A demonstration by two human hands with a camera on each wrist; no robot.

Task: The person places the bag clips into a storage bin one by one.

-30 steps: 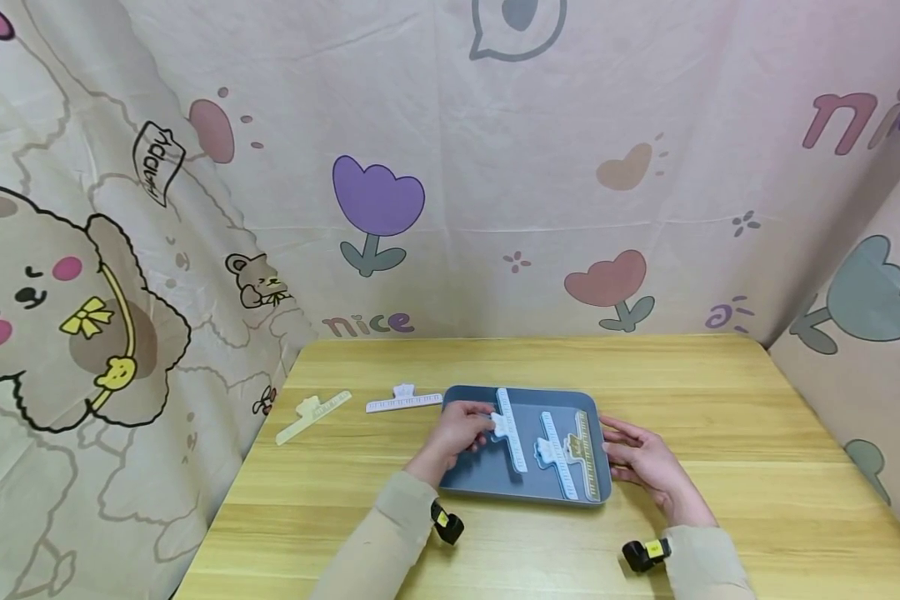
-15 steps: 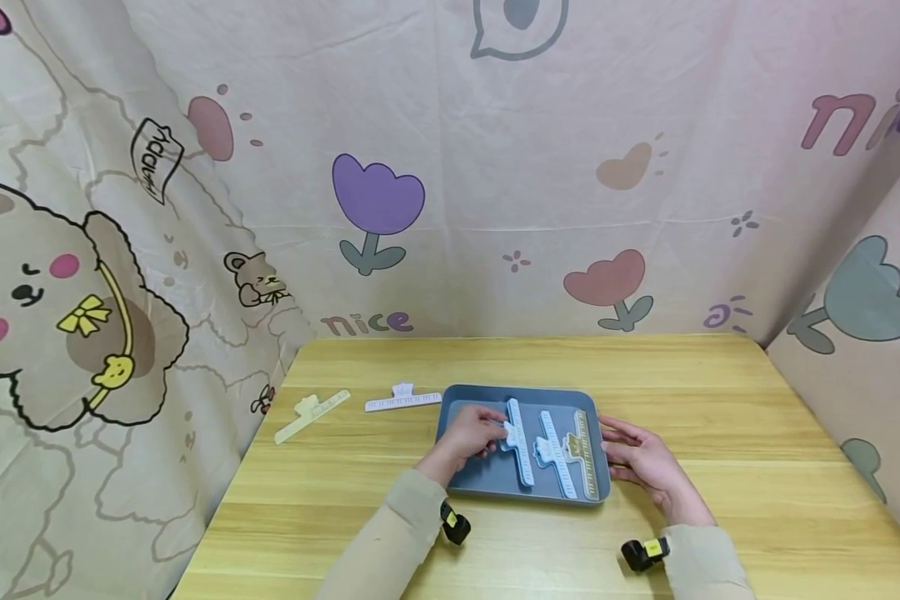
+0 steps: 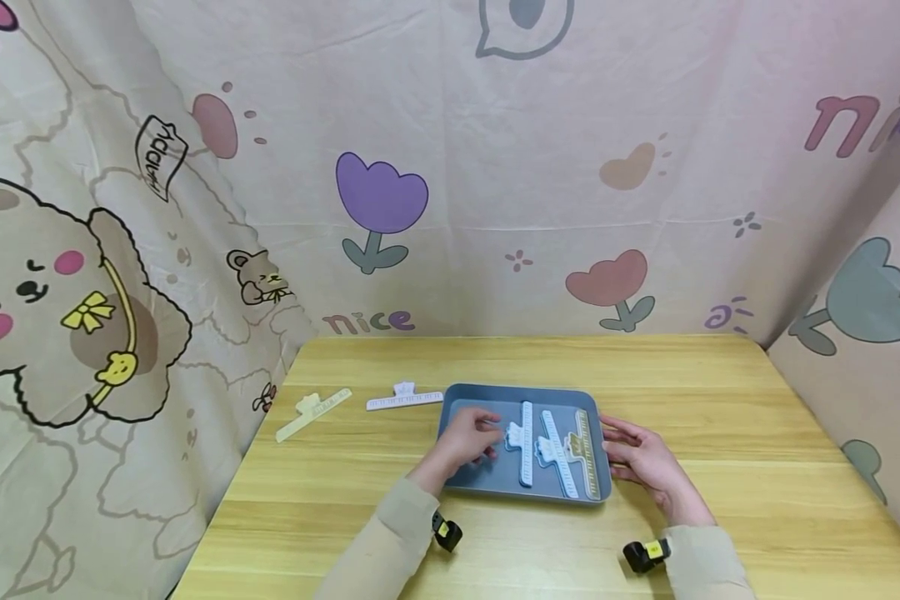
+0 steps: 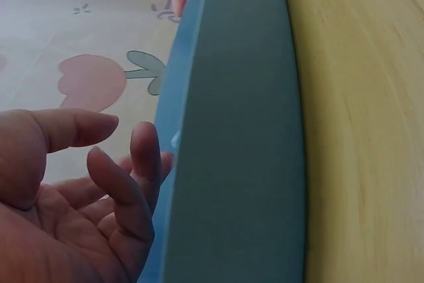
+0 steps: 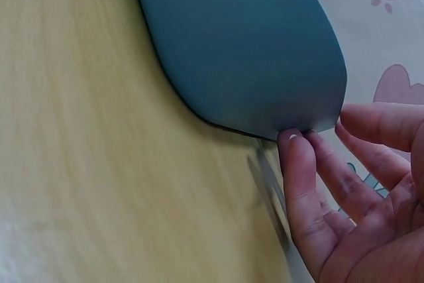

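Observation:
In the head view, a light blue ruler clip (image 3: 527,443) lies nearly upright in the grey-blue tray (image 3: 487,490). Beside it are a second blue ruler clip (image 3: 557,454) and a clear ruler clip (image 3: 587,454) with a gold-toned label. My left hand (image 3: 467,442) hovers over the tray's left half, fingers loosely bent and holding nothing, just left of the nearest clip. In the left wrist view the thumb and fingers (image 4: 122,190) are apart. My right hand (image 3: 645,462) rests its fingertips against the tray's right outer wall, as the right wrist view (image 5: 311,64) also shows.
Left of the tray, a pale yellow ruler clip (image 3: 313,413) and a whitish-lilac ruler clip (image 3: 405,400) lie on the wooden table (image 3: 330,533). The lilac clip's end reaches the tray rim. A printed curtain (image 3: 480,167) hangs behind and at both sides.
The left hand moved the first blue clip rightward and down into the tray, then let go of it. The clip has straightened beside the other two. The right hand stayed at the tray's side.

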